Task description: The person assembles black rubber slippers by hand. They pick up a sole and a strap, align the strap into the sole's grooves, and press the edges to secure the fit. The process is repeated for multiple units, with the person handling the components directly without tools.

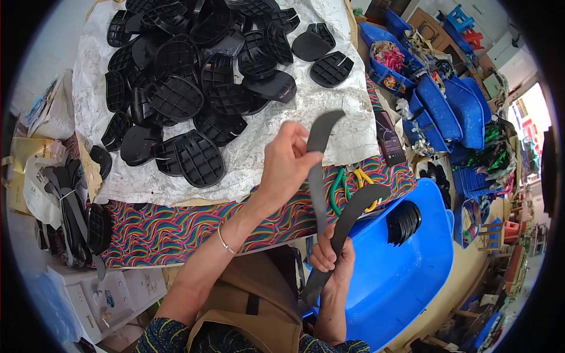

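Strips: two long, curved black strips [318,176] are held up in front of the person's chest, above the near edge of the table and beside the blue tub.
Left hand: the left hand [288,162] is raised, its fingers closed in a pinch on the upper part of the lighter grey-black strip, near its curved top end.
Right hand: the right hand [331,259] sits lower, fingers wrapped tight around both strips where they cross; the darker strip [347,220] slants up to the right from this grip.
Bracelet: a thin bracelet [224,240] circles the left wrist.
Table: the patterned tablecloth [176,226] shows swirls of many colours along the near edge.
Pile: a heap of black ribbed sole pieces [194,76] lies on crumpled white paper [329,117], well apart from the hands.
Pliers: green- and yellow-handled pliers [347,182] lie on the cloth just behind the strips.
Tub: a large blue tub [406,276] stands at the right, with a stack of black pieces [403,222] inside.
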`<state>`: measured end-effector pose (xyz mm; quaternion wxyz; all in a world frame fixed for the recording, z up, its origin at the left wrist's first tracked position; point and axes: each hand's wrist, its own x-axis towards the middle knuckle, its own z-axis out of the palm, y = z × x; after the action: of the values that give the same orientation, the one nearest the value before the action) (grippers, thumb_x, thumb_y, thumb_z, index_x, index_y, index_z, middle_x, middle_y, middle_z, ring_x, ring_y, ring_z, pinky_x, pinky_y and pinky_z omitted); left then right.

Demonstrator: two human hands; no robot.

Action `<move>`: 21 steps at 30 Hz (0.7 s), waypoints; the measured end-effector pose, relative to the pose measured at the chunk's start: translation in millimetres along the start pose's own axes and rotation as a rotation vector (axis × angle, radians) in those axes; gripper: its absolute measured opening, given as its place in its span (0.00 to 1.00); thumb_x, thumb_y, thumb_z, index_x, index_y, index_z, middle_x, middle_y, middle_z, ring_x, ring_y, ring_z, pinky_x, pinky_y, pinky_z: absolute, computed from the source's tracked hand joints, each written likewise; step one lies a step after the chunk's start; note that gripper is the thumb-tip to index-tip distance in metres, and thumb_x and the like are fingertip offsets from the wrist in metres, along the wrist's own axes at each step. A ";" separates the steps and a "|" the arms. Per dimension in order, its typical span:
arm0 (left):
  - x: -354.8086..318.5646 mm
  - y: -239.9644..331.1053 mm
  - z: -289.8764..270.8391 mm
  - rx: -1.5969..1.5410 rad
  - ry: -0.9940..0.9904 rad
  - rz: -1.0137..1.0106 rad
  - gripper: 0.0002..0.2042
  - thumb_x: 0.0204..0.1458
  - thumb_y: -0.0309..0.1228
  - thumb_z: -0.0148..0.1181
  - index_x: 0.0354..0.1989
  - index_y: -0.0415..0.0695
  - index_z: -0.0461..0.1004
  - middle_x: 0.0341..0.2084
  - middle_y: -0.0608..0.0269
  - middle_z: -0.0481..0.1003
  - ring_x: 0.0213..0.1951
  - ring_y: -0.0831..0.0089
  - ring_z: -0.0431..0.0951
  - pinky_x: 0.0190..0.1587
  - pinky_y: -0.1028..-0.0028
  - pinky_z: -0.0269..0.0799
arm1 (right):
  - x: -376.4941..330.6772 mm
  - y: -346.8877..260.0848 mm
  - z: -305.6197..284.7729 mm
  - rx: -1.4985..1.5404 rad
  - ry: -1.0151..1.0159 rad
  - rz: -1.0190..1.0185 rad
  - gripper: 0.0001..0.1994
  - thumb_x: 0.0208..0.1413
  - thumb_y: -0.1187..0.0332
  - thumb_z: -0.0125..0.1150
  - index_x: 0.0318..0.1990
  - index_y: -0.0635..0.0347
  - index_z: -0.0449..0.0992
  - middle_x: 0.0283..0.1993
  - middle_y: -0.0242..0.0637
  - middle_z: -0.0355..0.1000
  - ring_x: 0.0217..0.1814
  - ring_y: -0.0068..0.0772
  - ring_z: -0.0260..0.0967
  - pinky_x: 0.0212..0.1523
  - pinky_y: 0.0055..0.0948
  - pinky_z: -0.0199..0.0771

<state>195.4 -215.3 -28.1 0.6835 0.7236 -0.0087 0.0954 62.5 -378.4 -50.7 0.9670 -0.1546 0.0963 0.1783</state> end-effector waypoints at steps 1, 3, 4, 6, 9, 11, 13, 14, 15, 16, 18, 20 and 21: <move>8.4 0.7 0.3 -0.041 0.017 -0.013 0.20 0.45 0.17 0.65 0.47 0.38 0.67 0.27 0.65 0.70 0.24 0.82 0.71 0.27 0.79 0.68 | -0.2 0.4 1.3 -0.008 -0.010 0.008 0.08 0.64 0.68 0.46 0.40 0.64 0.68 0.16 0.29 0.56 0.12 0.16 0.50 0.10 0.18 0.52; 18.6 -6.3 -2.9 0.044 0.012 -0.030 0.25 0.46 0.17 0.65 0.54 0.37 0.65 0.36 0.61 0.69 0.29 0.79 0.74 0.31 0.78 0.72 | 0.7 1.5 3.2 -0.024 -0.029 0.026 0.08 0.64 0.69 0.47 0.40 0.64 0.69 0.16 0.29 0.56 0.12 0.16 0.49 0.10 0.17 0.52; 16.9 -12.1 -3.9 0.078 0.043 0.024 0.26 0.46 0.18 0.65 0.55 0.37 0.64 0.37 0.61 0.69 0.31 0.79 0.74 0.33 0.77 0.72 | 2.0 3.0 2.8 -0.030 -0.022 0.040 0.08 0.64 0.68 0.47 0.41 0.64 0.69 0.16 0.29 0.56 0.12 0.16 0.49 0.10 0.17 0.51; 4.4 -20.6 -5.2 0.149 0.107 0.133 0.28 0.47 0.19 0.66 0.58 0.37 0.63 0.38 0.61 0.69 0.35 0.78 0.75 0.37 0.77 0.73 | 5.4 7.7 0.5 -0.042 -0.009 0.069 0.08 0.64 0.68 0.47 0.41 0.64 0.69 0.16 0.29 0.56 0.12 0.16 0.49 0.10 0.17 0.51; -32.8 -8.9 -16.1 -0.129 -0.242 -0.130 0.14 0.58 0.27 0.60 0.51 0.35 0.71 0.40 0.60 0.75 0.41 0.77 0.76 0.44 0.74 0.72 | 8.7 12.7 0.9 -0.037 0.009 0.150 0.08 0.65 0.67 0.47 0.41 0.62 0.70 0.16 0.28 0.55 0.12 0.16 0.49 0.11 0.18 0.51; -53.6 6.8 -25.5 -0.238 -0.409 -0.225 0.14 0.60 0.33 0.59 0.48 0.35 0.73 0.36 0.60 0.76 0.39 0.75 0.76 0.43 0.74 0.73 | 9.6 20.2 -0.5 -0.017 0.023 0.199 0.12 0.66 0.64 0.46 0.43 0.65 0.69 0.17 0.28 0.58 0.13 0.16 0.52 0.13 0.16 0.54; -68.4 1.9 -32.3 -0.381 -0.459 -0.299 0.15 0.62 0.36 0.58 0.46 0.35 0.75 0.34 0.59 0.77 0.39 0.74 0.77 0.44 0.73 0.73 | 10.6 21.2 7.5 -0.332 0.096 0.254 0.11 0.66 0.65 0.48 0.41 0.64 0.71 0.19 0.30 0.63 0.14 0.16 0.55 0.13 0.17 0.52; -75.0 -4.7 -35.8 -0.457 -0.423 -0.327 0.14 0.63 0.36 0.56 0.46 0.35 0.75 0.33 0.59 0.78 0.39 0.74 0.77 0.45 0.73 0.73 | 9.9 19.8 13.8 -0.485 0.129 0.283 0.11 0.65 0.65 0.49 0.40 0.64 0.72 0.20 0.31 0.65 0.15 0.16 0.56 0.13 0.18 0.52; -78.8 -9.7 -38.8 -0.536 -0.385 -0.355 0.14 0.64 0.35 0.55 0.45 0.35 0.75 0.32 0.58 0.78 0.39 0.74 0.78 0.46 0.72 0.73 | 10.5 16.7 17.4 -0.770 0.128 0.185 0.11 0.66 0.65 0.49 0.40 0.65 0.73 0.21 0.32 0.68 0.16 0.16 0.58 0.13 0.18 0.52; -80.4 -9.4 -41.7 -0.606 -0.369 -0.360 0.14 0.64 0.35 0.53 0.45 0.35 0.75 0.33 0.58 0.78 0.39 0.73 0.78 0.47 0.71 0.73 | 14.0 8.6 18.3 -0.783 0.145 0.182 0.10 0.66 0.66 0.50 0.39 0.65 0.73 0.19 0.30 0.65 0.14 0.15 0.56 0.12 0.19 0.49; -85.2 -6.3 -45.2 -0.751 -0.324 -0.371 0.14 0.66 0.35 0.50 0.44 0.35 0.75 0.35 0.57 0.78 0.40 0.72 0.78 0.49 0.68 0.73 | 20.3 -9.1 19.2 -0.816 0.179 0.186 0.09 0.65 0.66 0.51 0.38 0.64 0.71 0.16 0.27 0.60 0.12 0.14 0.50 0.11 0.20 0.45; -98.4 -6.9 -34.0 -0.684 -0.329 -0.284 0.17 0.68 0.36 0.45 0.47 0.34 0.74 0.41 0.55 0.77 0.43 0.71 0.77 0.51 0.68 0.71 | 20.4 -3.5 20.4 -0.515 0.140 0.221 0.10 0.68 0.65 0.48 0.40 0.62 0.71 0.19 0.25 0.57 0.13 0.15 0.48 0.13 0.19 0.44; -102.9 -2.7 -29.8 -0.584 -0.321 -0.236 0.18 0.68 0.36 0.43 0.48 0.33 0.74 0.43 0.55 0.77 0.44 0.70 0.76 0.52 0.68 0.70 | 20.9 5.7 23.0 -0.430 0.152 0.197 0.10 0.69 0.65 0.48 0.40 0.61 0.71 0.19 0.25 0.56 0.13 0.15 0.46 0.12 0.18 0.43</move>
<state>91.1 -197.7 -44.7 0.8578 0.4995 -0.0592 -0.1056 82.5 -359.0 -35.8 0.8798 -0.3595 0.1432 0.2760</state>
